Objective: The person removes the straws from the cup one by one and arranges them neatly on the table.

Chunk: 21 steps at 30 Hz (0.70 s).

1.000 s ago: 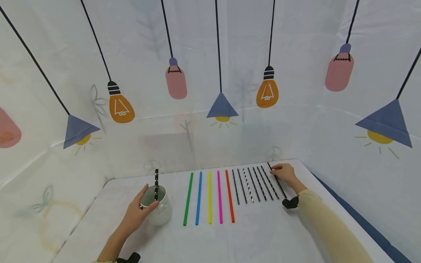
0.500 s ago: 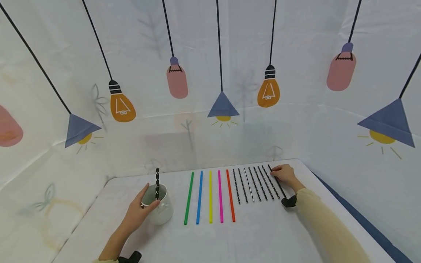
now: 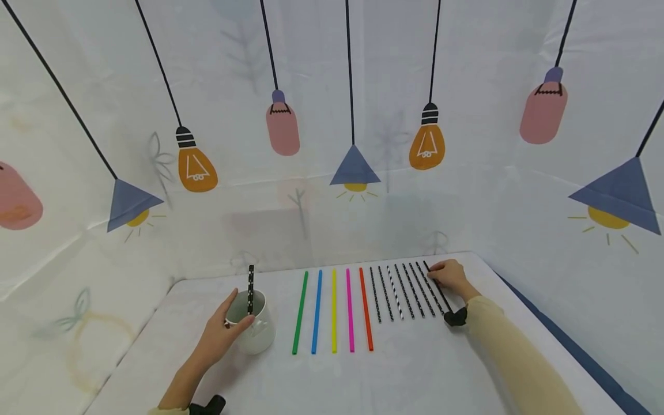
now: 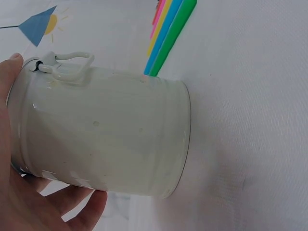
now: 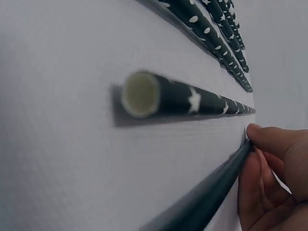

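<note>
My left hand [image 3: 220,331] grips a glossy white mug [image 3: 257,337] near its rim, thumb on the near side. A black straw with white marks [image 3: 251,288] stands in the mug, poking above the rim. In the left wrist view the mug [image 4: 110,130] shows a wire loop [image 4: 74,67] on its side, with fingers curled behind it. At the right end of the row, my right hand [image 3: 450,276] pinches a plain-looking dark straw [image 3: 441,294] near its far end. The right wrist view shows thumb and fingertips on this straw [image 5: 207,197], close beside a star-patterned straw [image 5: 192,100].
Several black-and-white patterned straws [image 3: 405,291] lie side by side left of my right hand. Green [image 3: 300,311], blue [image 3: 317,311], yellow [image 3: 334,311], pink [image 3: 350,311] and red straws [image 3: 366,308] lie between them and the mug. A lamp-printed white cloth [image 3: 311,230] rises behind the white table.
The far end of the dark straw in my right hand has dropped slightly and come nearer to the patterned row. My left hand stays on the mug. The head view has shifted a little.
</note>
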Tool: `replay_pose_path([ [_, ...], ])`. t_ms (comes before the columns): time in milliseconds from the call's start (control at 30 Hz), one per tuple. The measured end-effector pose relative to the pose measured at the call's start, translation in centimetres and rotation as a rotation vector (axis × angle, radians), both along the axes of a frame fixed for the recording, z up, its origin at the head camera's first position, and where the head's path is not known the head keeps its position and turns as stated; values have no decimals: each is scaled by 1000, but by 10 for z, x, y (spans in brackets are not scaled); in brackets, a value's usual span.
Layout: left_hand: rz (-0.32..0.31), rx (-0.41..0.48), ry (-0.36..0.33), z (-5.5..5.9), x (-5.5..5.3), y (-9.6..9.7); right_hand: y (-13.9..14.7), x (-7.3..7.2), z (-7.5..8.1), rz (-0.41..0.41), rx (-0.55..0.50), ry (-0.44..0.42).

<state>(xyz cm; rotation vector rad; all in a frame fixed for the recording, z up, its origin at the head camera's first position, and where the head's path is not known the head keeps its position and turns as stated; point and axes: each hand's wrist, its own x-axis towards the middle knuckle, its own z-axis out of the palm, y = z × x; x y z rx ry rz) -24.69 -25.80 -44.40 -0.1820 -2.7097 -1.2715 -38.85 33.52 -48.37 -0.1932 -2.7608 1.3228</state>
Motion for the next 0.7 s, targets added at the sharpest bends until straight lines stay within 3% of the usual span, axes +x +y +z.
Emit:
replay_pose_path([
  [300,-7,-5,35,-1,1,0,-1,1,0,-14,12,13],
  [700,-16,4,29,1,1,1,-2,3,0,-16,31,13],
])
